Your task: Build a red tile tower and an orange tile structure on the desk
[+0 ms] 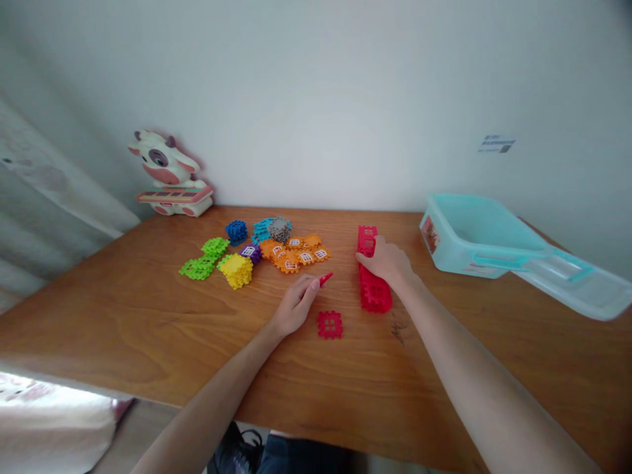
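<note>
Along the far edge of the wooden table point(148, 342), set against a pale wall point(316, 99), a cow-shaped toy point(165, 172) stands at the far left corner and a teal plastic tub point(474, 237) sits near the far right corner, its clear lid point(575, 286) jutting blurred past the right edge. Toward the middle, interlocking waffle blocks lie in loose groups that appear kept apart by colour: a spread of orange squares point(293, 257), lime green squares point(202, 262), a yellow stack point(237, 271), a blue cube point(236, 231), a grey clump point(279, 229) and a small purple block point(250, 251). The red pieces lie to the right of these groups, nearer the front edge. A long red stack point(374, 293) lies lengthwise there, with the right hand point(388, 261) curled over its far half, fingers closed around it in what looks like a steadying hold. The left hand point(296, 306) rests low on the table, its fingertips narrowed around a small red piece point(325, 279), apparently pinched by one end. A flat red square point(330, 324) lies just beside the left hand, between the two hands.
</note>
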Motion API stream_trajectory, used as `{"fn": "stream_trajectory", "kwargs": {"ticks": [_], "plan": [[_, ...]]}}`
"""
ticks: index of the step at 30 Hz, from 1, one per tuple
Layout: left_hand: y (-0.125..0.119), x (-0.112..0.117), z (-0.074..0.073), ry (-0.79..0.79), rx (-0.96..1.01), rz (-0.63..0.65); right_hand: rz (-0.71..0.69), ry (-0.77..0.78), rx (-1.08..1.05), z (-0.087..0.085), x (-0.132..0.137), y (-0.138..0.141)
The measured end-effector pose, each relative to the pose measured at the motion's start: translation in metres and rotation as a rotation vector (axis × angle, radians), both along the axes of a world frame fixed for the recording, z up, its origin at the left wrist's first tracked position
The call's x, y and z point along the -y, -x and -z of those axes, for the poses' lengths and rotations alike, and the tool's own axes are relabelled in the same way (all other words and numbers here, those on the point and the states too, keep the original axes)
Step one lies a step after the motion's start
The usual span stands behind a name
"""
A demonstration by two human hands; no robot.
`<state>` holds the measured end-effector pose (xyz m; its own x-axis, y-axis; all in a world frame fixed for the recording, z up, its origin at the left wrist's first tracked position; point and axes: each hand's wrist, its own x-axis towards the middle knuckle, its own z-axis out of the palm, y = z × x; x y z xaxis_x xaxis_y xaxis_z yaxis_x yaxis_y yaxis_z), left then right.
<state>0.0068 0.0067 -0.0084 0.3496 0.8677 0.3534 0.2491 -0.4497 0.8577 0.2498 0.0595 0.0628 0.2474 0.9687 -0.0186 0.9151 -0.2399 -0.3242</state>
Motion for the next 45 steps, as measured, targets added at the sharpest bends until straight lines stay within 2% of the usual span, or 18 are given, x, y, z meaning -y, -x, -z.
{"fn": "stream_trajectory", "kwargs": {"ticks": [4,11,18,22,28,33,41,43,45], "plan": [[0.000,0.002,-0.001,0.001,-0.003,-0.006,0.027,-0.017,-0.085,0.005,-0.002,-0.004],[-0.001,0.002,0.002,0.039,0.007,-0.045,0.042,-0.048,-0.421,0.026,0.001,-0.014],[-0.003,0.003,0.004,0.106,0.006,-0.069,0.211,-0.120,-0.521,0.045,0.009,-0.018],[-0.004,0.005,0.004,0.101,0.003,-0.067,0.242,-0.161,-0.613,0.057,0.007,-0.022],[-0.001,0.004,0.001,0.046,-0.035,0.015,0.138,-0.264,-0.854,0.072,0.023,-0.021],[0.000,-0.003,0.000,-0.001,-0.030,0.037,0.085,-0.433,-0.925,0.081,0.042,-0.025],[-0.016,-0.025,0.001,-0.237,0.009,0.029,0.032,-0.532,-0.895,0.084,0.045,-0.022],[-0.019,-0.027,0.001,-0.294,-0.002,0.055,-0.014,-0.576,-0.817,0.079,0.051,-0.020],[-0.021,-0.028,0.001,-0.348,0.000,0.083,-0.120,-0.621,-0.680,0.072,0.061,-0.018]]}}
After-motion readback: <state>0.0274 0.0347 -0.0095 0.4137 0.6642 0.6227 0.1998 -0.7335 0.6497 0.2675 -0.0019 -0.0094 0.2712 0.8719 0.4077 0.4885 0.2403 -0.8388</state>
